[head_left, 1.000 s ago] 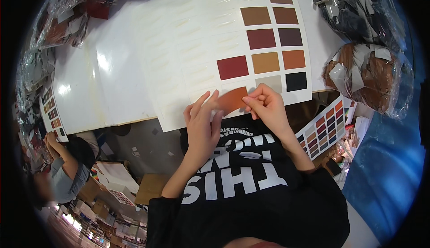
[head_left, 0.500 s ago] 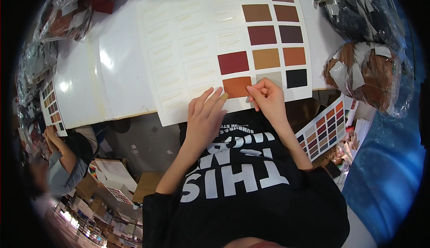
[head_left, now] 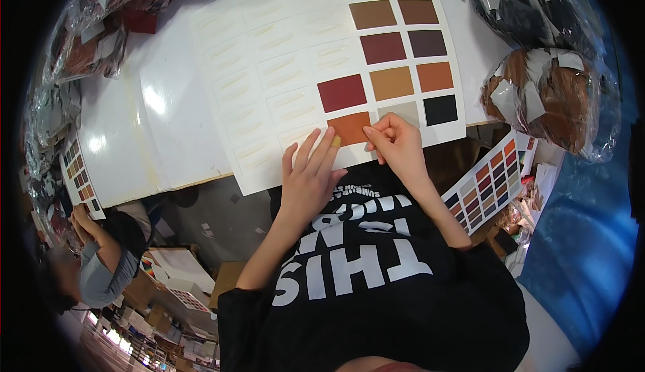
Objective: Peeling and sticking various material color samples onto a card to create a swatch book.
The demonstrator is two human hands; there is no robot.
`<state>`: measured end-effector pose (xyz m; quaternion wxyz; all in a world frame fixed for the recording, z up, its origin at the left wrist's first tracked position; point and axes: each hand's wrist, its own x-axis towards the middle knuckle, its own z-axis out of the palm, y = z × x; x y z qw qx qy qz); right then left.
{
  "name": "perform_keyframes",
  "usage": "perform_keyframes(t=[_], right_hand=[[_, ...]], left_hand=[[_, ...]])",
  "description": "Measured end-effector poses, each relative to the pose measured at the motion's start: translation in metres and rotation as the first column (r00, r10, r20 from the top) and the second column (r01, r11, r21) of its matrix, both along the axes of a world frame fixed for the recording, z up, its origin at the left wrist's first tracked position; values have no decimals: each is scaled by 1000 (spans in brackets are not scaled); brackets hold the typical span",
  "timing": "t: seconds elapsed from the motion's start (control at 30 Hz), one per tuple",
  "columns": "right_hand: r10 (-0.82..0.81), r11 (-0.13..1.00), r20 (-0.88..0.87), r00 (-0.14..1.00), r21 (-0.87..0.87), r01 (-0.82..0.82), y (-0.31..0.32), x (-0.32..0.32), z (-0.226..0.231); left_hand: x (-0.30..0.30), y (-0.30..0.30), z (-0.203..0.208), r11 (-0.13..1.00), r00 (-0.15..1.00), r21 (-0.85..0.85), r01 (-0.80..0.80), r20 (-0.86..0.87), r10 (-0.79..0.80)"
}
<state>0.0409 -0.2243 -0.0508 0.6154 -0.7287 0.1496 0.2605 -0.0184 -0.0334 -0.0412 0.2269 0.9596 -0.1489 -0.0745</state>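
Note:
A large white sample card (head_left: 222,113) lies on the table, bearing several coloured swatches on its right side and rows of glue streaks on its left. My right hand (head_left: 398,145) pinches the right edge of an orange-brown swatch (head_left: 349,129) near the card's front edge. Flat on the card, my left hand (head_left: 308,170) has its fingers stretched out, their tips by the swatch's left side; a yellowish band wraps one finger. Partly behind my right hand is a grey-beige swatch (head_left: 403,112), with a black swatch (head_left: 440,110) to its right. A dark red swatch (head_left: 341,93) sits just beyond the orange-brown one.
Plastic bags of brown pieces (head_left: 554,100) and dark pieces (head_left: 537,16) stand at the right, near blue sheeting (head_left: 578,237). A filled swatch card (head_left: 484,184) is below the table edge. At the left, another person (head_left: 101,264) works by a swatch card (head_left: 80,170).
The card and table have shifted slightly left and up in the view. Both hands keep nearly the same places, with my right fingers still on the orange-brown swatch's edge.

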Motion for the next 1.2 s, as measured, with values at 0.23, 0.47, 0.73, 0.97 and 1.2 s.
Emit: perform_keyframes(t=[0.23,0.47,0.73,0.97,1.2], right_hand=[[305,808,215,928,-574,-133,4,7,13],[126,901,266,956,-434,2,-21,11,19],[54,958,365,930,-281,54,-3,44,31],[198,951,523,829,-307,-34,12,95,49],[261,946,598,758,-313,-78,19,116,52]], left_hand=[[11,-14,3,998,999,54,32,4,-32],[22,-34,-1,966,988,-210,152,44,-146],[89,11,21,926,983,-331,180,83,-161],[300,149,146,904,707,-423,-70,618,344],[422,252,155,888,541,-307,-342,708,453]])
